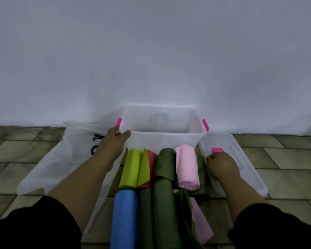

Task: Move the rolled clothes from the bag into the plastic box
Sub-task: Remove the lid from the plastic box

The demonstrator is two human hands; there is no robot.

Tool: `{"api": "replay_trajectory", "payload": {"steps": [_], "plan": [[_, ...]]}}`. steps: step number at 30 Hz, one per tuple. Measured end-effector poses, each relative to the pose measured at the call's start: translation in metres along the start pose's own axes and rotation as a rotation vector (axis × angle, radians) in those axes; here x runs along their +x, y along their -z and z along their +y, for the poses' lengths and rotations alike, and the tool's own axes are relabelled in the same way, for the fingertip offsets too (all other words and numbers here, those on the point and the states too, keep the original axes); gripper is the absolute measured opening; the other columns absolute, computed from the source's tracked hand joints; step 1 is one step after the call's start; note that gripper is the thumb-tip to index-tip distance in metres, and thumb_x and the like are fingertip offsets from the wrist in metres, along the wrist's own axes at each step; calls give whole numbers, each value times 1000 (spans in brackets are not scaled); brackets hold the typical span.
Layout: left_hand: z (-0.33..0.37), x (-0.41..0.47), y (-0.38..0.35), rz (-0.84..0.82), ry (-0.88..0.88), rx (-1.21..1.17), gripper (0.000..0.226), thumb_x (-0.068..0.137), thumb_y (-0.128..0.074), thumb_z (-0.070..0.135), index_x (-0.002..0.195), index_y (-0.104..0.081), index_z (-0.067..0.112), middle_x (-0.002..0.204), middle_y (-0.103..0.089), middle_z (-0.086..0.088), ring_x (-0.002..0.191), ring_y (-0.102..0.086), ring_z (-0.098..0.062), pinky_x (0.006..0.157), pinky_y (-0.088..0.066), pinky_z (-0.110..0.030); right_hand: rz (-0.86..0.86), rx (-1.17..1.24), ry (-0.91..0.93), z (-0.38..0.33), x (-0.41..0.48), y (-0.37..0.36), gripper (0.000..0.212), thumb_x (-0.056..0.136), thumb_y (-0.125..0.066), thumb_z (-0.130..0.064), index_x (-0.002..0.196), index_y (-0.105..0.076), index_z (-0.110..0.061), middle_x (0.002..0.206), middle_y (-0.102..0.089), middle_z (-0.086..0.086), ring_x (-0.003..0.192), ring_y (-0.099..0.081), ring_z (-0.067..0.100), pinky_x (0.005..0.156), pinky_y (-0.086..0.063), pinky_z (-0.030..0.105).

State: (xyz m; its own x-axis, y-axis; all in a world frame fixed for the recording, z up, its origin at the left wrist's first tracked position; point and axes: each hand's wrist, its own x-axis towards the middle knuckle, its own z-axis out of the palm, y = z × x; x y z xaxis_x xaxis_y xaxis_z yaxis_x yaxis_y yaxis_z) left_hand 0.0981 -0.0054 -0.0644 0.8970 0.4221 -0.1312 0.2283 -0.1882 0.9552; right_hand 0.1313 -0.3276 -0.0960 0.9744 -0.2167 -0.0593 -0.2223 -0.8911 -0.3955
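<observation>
A white wall [151, 51] stands behind, and the floor [285, 159] is of greenish tiles. The clear plastic box [162, 139] sits in the middle, close to the wall, with a pink latch [118, 121] on its left end and another one on its right end. I see nothing inside it. Its lid [250, 168] lies flat on the floor just to the right, touching the box corner. To the left lies the translucent plastic bag [65, 159] with black letters, flat and spread out.

The rolled clothes are on the floor in front of the box, not in it: a lime green roll [129, 168], a red roll [152, 157] half hidden beside it, a dark green roll [166, 162] and a pink roll [186, 166] in the far row; nearer lie a blue roll [123, 218], more dark green ones and a second pink roll [199, 220]. They lie side by side, touching, between the two arms.

The left hand [113, 141] grips the left rim of the box beside the latch – the thumb is over the edge and the fingers are outside. The right hand [221, 164] is curled over the near edge of the lid, holding it just below the lid's own pink latch [217, 150].
</observation>
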Motion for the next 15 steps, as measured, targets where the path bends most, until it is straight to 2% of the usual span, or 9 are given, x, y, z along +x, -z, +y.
{"api": "replay_trajectory", "payload": {"steps": [2,7,8,9,10,11,12,15], "plan": [[0,0,3,-10,4,15,63,86,-57,50,141,-36,27,136,-51,-2,120,-51,-27,103,-40,-51,-4,58,-25,1,0,-2,22,90,-48,-23,94,-66,-12,99,-66,12,92,-62,30,68,-44,30],[8,-17,8,-37,-53,97,58,89,-58,42,141,-38,25,140,-48,-1,122,-48,-23,104,-38,-45,-46,129,-48,5,1,-2,28,90,-47,-18,110,-65,-9,111,-65,13,103,-61,29,64,-40,19],[10,-23,11,-30,-76,142,60,89,-58,41,142,-36,26,142,-46,0,124,-47,-23,103,-37,-40,-86,167,-41,2,-4,2,30,93,-44,-18,114,-64,-9,118,-63,13,109,-58,28,71,-44,22],[12,-32,14,-19,-107,207,61,89,-58,40,143,-35,26,144,-44,0,125,-45,-22,100,-35,-34,-118,231,-35,1,-7,7,33,96,-41,-18,121,-60,-9,128,-58,13,116,-54,28,84,-47,27],[14,-43,17,-10,-145,284,62,89,-59,39,144,-34,25,145,-42,0,127,-43,-22,97,-34,-30,-128,248,-19,-1,-12,13,36,98,-38,-19,129,-54,-10,137,-52,13,123,-49,28,98,-43,33],[15,-56,21,-11,-190,364,63,89,-60,38,144,-34,25,146,-40,-1,128,-41,-21,97,-33,-29,-132,307,-40,-4,-18,20,39,99,-40,-21,136,-48,-12,143,-46,13,128,-45,29,104,-37,36],[14,-72,24,-26,-239,438,64,88,-61,38,144,-34,24,147,-38,-3,130,-40,-21,101,-32,-29,-113,397,-51,-8,-26,27,43,98,-44,-23,140,-43,-15,144,-45,13,128,-44,30,104,-35,37],[-9,-130,28,-171,-384,671,67,88,-60,39,146,-29,27,154,-24,-2,139,-26,-16,110,-22,-28,26,446,168,-10,-76,39,43,93,-52,-33,135,-48,-23,135,-54,6,114,-52,21,89,-39,32]]}}
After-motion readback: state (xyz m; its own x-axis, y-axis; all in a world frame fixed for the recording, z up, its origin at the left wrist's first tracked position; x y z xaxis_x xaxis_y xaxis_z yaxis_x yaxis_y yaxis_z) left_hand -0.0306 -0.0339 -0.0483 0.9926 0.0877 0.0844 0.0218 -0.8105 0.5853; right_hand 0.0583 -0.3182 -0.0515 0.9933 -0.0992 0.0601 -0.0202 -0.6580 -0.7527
